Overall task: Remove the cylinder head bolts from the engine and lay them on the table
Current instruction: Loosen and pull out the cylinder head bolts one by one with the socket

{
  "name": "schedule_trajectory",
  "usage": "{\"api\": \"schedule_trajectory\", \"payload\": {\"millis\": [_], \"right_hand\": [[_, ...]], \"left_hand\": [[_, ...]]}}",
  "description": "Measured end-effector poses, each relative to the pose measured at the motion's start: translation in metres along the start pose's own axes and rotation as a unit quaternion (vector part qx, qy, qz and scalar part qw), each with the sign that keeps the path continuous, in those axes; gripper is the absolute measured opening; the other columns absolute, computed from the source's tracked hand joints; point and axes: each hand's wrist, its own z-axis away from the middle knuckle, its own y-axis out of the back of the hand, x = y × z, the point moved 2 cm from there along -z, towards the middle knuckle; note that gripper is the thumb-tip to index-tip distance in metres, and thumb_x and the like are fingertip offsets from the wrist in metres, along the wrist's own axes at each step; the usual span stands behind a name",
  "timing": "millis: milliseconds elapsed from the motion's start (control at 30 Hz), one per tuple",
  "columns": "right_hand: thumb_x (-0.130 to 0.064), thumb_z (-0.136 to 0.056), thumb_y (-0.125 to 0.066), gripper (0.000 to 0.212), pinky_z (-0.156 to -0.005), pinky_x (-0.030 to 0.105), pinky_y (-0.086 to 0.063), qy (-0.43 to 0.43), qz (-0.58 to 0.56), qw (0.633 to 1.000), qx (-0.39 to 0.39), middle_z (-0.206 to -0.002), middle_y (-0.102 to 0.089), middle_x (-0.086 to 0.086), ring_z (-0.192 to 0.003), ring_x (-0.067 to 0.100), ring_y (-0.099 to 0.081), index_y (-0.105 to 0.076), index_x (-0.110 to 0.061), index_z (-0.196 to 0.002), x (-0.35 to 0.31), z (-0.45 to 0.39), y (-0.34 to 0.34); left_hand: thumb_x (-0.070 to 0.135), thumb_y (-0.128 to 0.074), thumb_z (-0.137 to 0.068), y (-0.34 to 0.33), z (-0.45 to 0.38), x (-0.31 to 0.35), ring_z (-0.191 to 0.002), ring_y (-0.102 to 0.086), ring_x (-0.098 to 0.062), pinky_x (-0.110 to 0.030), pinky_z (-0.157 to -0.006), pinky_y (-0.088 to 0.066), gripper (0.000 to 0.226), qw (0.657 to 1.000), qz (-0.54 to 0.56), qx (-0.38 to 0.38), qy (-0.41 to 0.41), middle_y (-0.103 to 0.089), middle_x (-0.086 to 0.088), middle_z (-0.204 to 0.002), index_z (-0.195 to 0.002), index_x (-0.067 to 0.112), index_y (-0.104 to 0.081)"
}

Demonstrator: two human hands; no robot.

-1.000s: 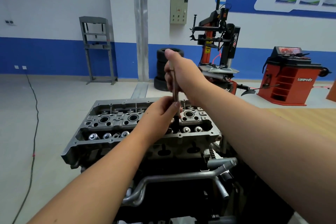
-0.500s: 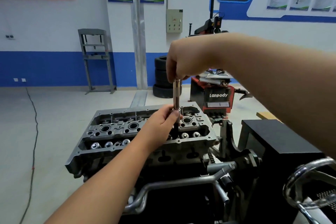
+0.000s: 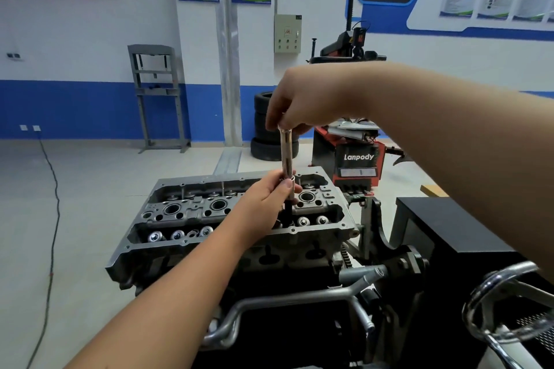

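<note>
Two hands are holding a long cylinder head bolt upright over the engine.

The right hand (image 3: 302, 102) is pinching the top of the cylinder head bolt (image 3: 286, 156) with curled fingers, above the cylinder head (image 3: 239, 219). The left hand (image 3: 269, 198) is grasping the bolt's lower part, fingers wrapped around it just above the head's right half. The dark lower end of the bolt is reaching down to the head behind the left hand. A red Lanpody machine (image 3: 356, 159) is standing behind the head.

Pale floor (image 3: 90, 189) carries stacked tyres (image 3: 269, 135) and a black cable (image 3: 52, 219).
</note>
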Motion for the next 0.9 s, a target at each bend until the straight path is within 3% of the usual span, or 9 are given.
{"api": "schedule_trajectory", "payload": {"millis": [67,133,267,367,500,600,700,800,900], "right_hand": [[-0.014,-0.098,-0.058,0.019,-0.076,0.025,-0.06,-0.017,-0.21,0.978,0.008,-0.1,-0.074,-0.002,-0.09,0.012,-0.073,-0.071,-0.029,-0.098,0.008,0.001,-0.012],[-0.033,-0.104,-0.05,0.021,-0.08,0.035,-0.058,-0.034,-0.371,0.927,0.049,-0.092,-0.074,0.0,-0.084,0.018,-0.074,-0.067,-0.021,-0.101,0.014,-0.001,-0.038],[-0.046,-0.099,-0.05,0.036,-0.054,0.029,-0.043,-0.037,-0.621,0.762,0.181,-0.054,-0.05,-0.003,-0.047,0.014,-0.045,-0.057,-0.014,-0.084,0.014,-0.009,-0.093],[-0.053,-0.084,-0.052,0.04,-0.042,0.024,-0.03,-0.03,-0.671,0.714,0.197,-0.047,-0.035,-0.005,-0.041,0.013,-0.028,-0.048,-0.019,-0.064,0.016,-0.017,-0.106],[-0.051,-0.09,-0.047,0.046,-0.044,0.024,-0.026,0.007,-0.714,0.695,0.086,-0.044,-0.029,-0.005,-0.042,0.014,-0.021,-0.044,-0.018,-0.059,0.026,-0.019,-0.101],[-0.069,-0.083,-0.056,0.056,-0.045,0.025,-0.035,-0.001,-0.705,0.693,0.151,-0.049,-0.041,-0.003,-0.042,0.013,-0.035,-0.053,-0.015,-0.068,0.024,-0.015,-0.112],[-0.071,-0.085,-0.052,0.057,-0.056,0.028,-0.046,-0.012,-0.583,0.768,0.265,-0.06,-0.054,-0.007,-0.054,0.01,-0.051,-0.06,-0.016,-0.079,0.019,-0.014,-0.127],[-0.074,-0.082,-0.047,0.058,-0.056,0.03,-0.04,0.018,-0.535,0.791,0.295,-0.058,-0.045,-0.006,-0.053,0.01,-0.043,-0.051,-0.017,-0.071,0.018,-0.014,-0.13],[-0.083,-0.071,-0.046,0.064,-0.041,0.024,-0.029,0.014,-0.597,0.766,0.24,-0.048,-0.032,-0.003,-0.041,0.013,-0.027,-0.036,-0.022,-0.054,0.018,-0.019,-0.121]], "left_hand": [[0.041,-0.048,-0.108,0.002,-0.001,-0.002,-0.092,-0.071,0.003,-0.032,-0.083,-0.051,0.012,1.0,-0.016,0.017,0.0,-0.074,0.024,-0.1,-0.106,0.044,-0.06],[0.049,-0.057,-0.103,0.002,-0.002,-0.004,-0.086,-0.069,0.004,-0.03,-0.079,-0.051,0.006,0.999,-0.022,0.037,0.011,-0.075,0.02,-0.095,-0.098,0.047,-0.059],[0.058,-0.062,-0.095,0.002,-0.003,0.0,-0.077,-0.065,0.002,-0.028,-0.072,-0.048,0.01,0.999,-0.018,0.039,0.006,-0.073,0.015,-0.094,-0.098,0.049,-0.058],[0.068,-0.051,-0.091,0.003,0.001,0.005,-0.096,-0.067,0.002,-0.037,-0.09,-0.054,0.015,1.0,-0.001,-0.01,0.006,-0.072,0.025,-0.106,-0.101,0.061,-0.06],[0.05,-0.043,-0.096,0.003,0.003,0.006,-0.1,-0.072,-0.005,-0.042,-0.092,-0.053,0.035,0.999,0.032,-0.028,0.016,-0.075,0.018,-0.108,-0.114,0.031,-0.066],[0.051,-0.053,-0.094,0.004,0.0,0.003,-0.099,-0.072,-0.01,-0.046,-0.093,-0.056,0.024,1.0,0.017,0.007,0.002,-0.076,0.013,-0.102,-0.109,0.036,-0.066],[0.061,-0.063,-0.081,0.006,-0.003,0.001,-0.094,-0.071,-0.008,-0.045,-0.092,-0.059,0.026,0.999,0.029,0.034,-0.003,-0.074,0.015,-0.1,-0.104,0.048,-0.062],[0.067,-0.061,-0.074,0.005,-0.005,0.0,-0.091,-0.07,-0.007,-0.036,-0.084,-0.062,0.035,1.0,0.01,0.012,-0.01,-0.074,0.016,-0.099,-0.103,0.047,-0.063],[0.055,-0.058,-0.088,0.005,-0.004,-0.003,-0.093,-0.07,0.001,-0.035,-0.086,-0.056,0.026,0.999,0.038,-0.018,0.014,-0.076,0.016,-0.103,-0.108,0.04,-0.067]]}}
